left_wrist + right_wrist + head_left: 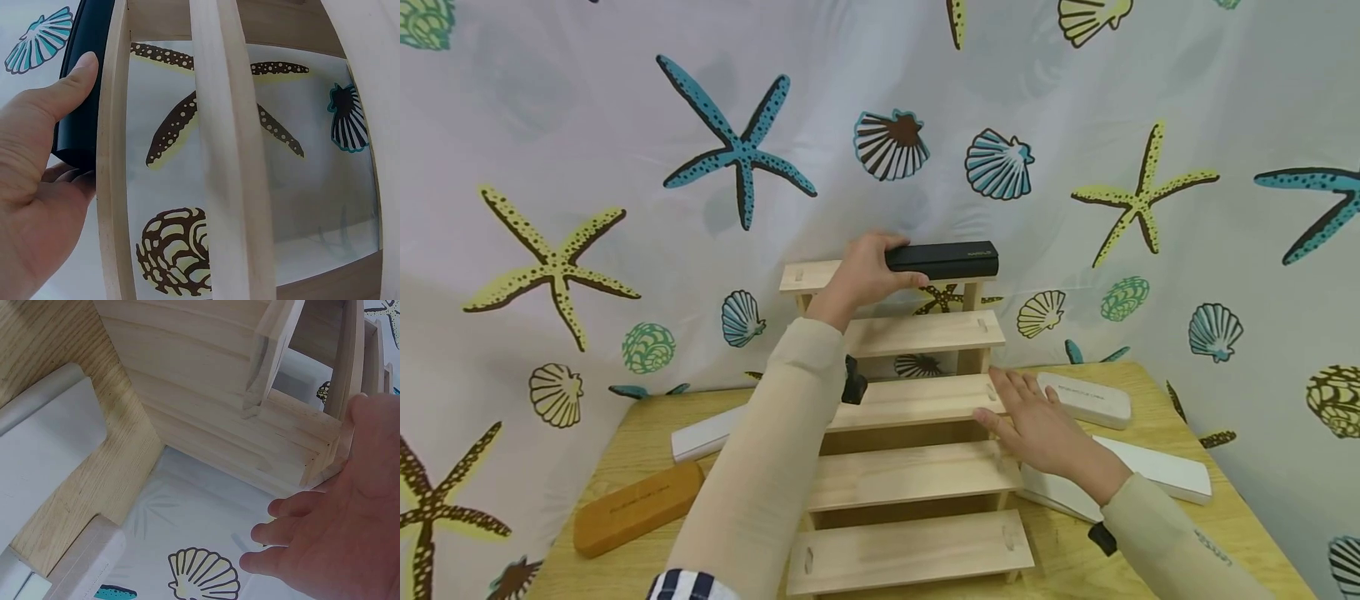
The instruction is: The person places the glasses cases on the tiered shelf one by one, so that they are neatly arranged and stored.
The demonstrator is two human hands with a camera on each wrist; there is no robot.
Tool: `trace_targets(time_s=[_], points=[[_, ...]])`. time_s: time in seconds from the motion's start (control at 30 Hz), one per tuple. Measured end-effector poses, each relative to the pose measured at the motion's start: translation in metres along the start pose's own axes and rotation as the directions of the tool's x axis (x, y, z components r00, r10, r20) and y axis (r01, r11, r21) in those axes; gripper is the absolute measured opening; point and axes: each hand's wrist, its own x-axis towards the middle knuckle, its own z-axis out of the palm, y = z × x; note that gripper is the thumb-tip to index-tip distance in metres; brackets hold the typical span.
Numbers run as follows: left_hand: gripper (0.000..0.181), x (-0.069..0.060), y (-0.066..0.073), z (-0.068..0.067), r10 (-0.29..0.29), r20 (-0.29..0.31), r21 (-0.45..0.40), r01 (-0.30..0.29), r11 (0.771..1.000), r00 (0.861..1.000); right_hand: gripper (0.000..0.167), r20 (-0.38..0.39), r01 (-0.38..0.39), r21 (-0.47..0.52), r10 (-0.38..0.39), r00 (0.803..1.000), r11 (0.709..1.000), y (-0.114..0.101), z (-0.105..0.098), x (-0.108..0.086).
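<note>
A black glasses case (958, 258) with small lettering lies along the top step of a tiered wooden stand (917, 479). My left hand (872, 271) grips its left end, thumb in front and fingers behind. In the left wrist view the thumb presses on the dark case (81, 119) just beside the step's wooden edge, with the other fingers partly hidden. Lower down, my right hand (1037, 425) touches the right end of the middle step. Its fingers are outstretched past that end, as the right hand (331, 531) shows in the right wrist view.
An orange case (638, 507) and a white case (707, 433) lie on the wooden table (625, 442) left of the stand. Right of it are a white case (1086, 400) with lettering and another long white case (1157, 471). A patterned curtain (835, 67) hangs behind.
</note>
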Motion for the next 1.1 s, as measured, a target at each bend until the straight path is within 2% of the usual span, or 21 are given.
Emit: trace_targets(time_s=[0.47, 0.63, 0.8, 0.93, 1.1], points=[[0.08, 0.001, -0.006, 0.005, -0.008, -0.025, -0.024, 0.007, 1.0, 1.0, 0.081, 0.005, 0.004, 0.002, -0.004, 1.0, 1.0, 0.0, 0.0, 0.0], [0.086, -0.001, -0.007, 0.004, -0.001, -0.032, -0.022, 0.0, 1.0, 0.999, 0.081, 0.005, 0.01, 0.01, -0.01, 1.0, 1.0, 0.001, 0.0, 0.0], [0.094, -0.009, -0.011, -0.001, 0.012, -0.038, -0.032, -0.013, 0.999, 0.999, 0.081, 0.003, 0.005, 0.011, -0.005, 1.0, 1.0, 0.001, 0.001, 0.0], [0.089, -0.018, -0.016, -0.009, 0.029, -0.05, -0.052, -0.032, 0.998, 0.998, 0.082, 0.003, -0.001, 0.01, 0.001, 1.0, 1.0, 0.002, 0.002, 0.0], [0.073, -0.033, -0.024, -0.02, 0.061, -0.142, -0.119, -0.078, 0.99, 0.988, 0.081, 0.011, 0.0, 0.012, 0.0, 1.0, 1.0, 0.002, 0.002, 0.0]])
